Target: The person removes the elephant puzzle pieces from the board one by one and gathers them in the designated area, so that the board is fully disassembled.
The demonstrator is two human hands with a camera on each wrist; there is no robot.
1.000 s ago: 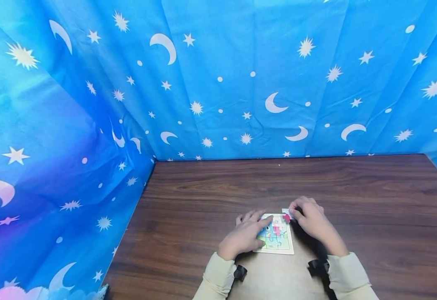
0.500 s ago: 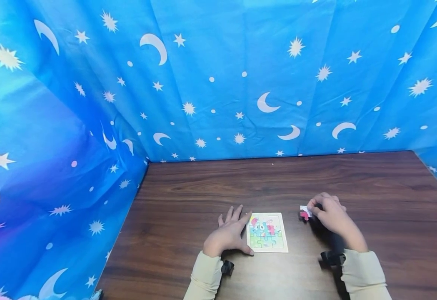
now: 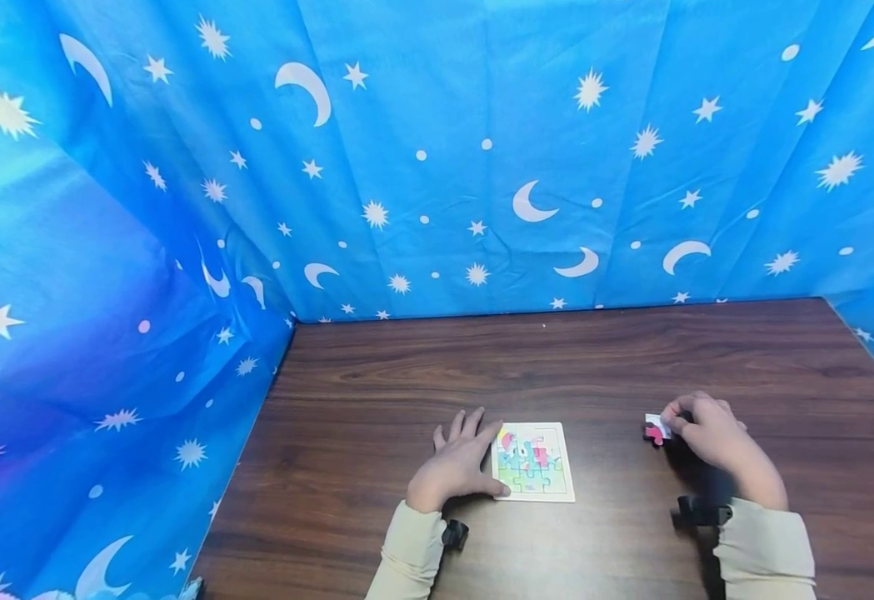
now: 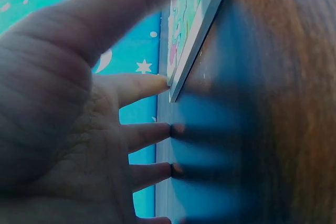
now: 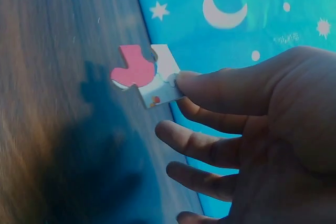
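My right hand (image 3: 717, 429) pinches a pink and white jigsaw piece (image 5: 142, 74) by its edge, between thumb and index finger, just above the table on the right. The other three fingers stand apart from it. A small square jigsaw puzzle (image 3: 534, 462) in a pale frame lies flat at the middle front, several pieces set in it and a bare patch in its upper right part. My left hand (image 3: 457, 465) rests spread at the puzzle's left side. Its thumb and index finger touch the frame (image 4: 197, 35); the other fingertips are on the table.
A dark wooden table (image 3: 407, 367) spreads around the puzzle. Blue cloth (image 3: 422, 167) with stars and moons hangs behind it and along the left side. Black bands (image 3: 699, 511) are at both wrists, below pale sleeves (image 3: 766, 546).
My right hand has carried the jigsaw piece from the puzzle's upper right corner away to the right. My left hand has shifted off the puzzle's face to its left edge.
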